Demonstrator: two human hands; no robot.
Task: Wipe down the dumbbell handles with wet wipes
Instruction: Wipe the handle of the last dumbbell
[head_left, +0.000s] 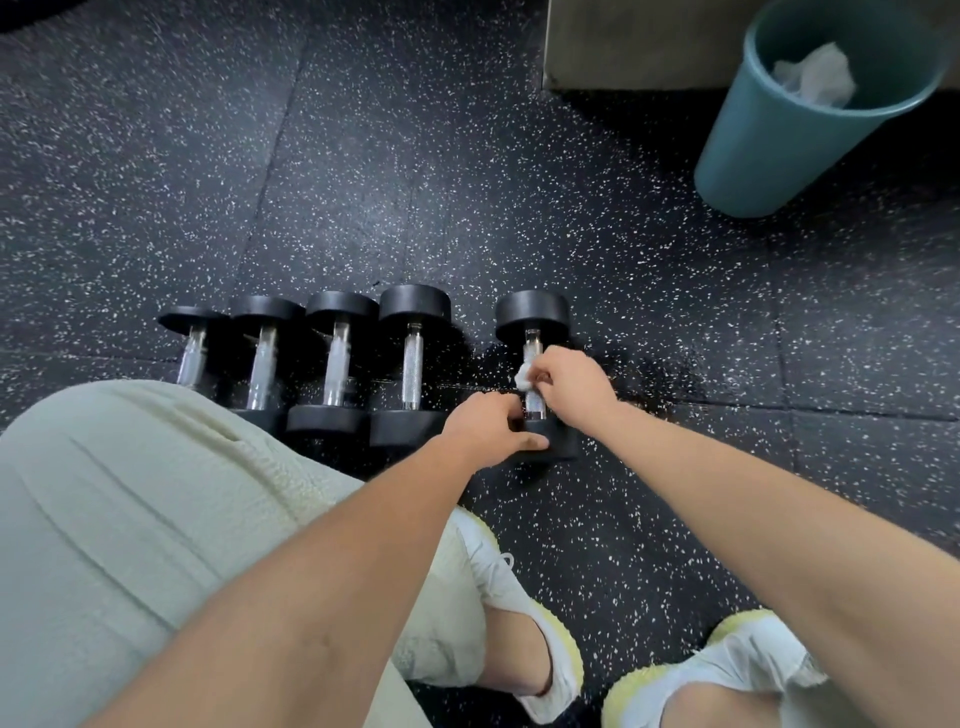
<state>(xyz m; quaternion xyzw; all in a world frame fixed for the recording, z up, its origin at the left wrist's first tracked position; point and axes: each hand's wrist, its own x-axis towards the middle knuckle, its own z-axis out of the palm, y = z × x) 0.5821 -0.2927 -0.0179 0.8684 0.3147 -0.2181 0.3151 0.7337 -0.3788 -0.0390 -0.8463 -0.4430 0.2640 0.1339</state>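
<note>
On the speckled rubber floor, near its front edge, a crouching person's right hand pinches a wet wipe against the handle of the rightmost dumbbell while the left hand grips its near head. Four more dumbbells lie alongside; crumpled wipes in the bin at the far right corner suggest some handles are done, but which cannot be told.

Dim, even indoor light falls on the speckled floor, with soft glare on chrome handles. Wide-angle distortion bends the edges; the bin and near forearms look slightly blurred.
</note>
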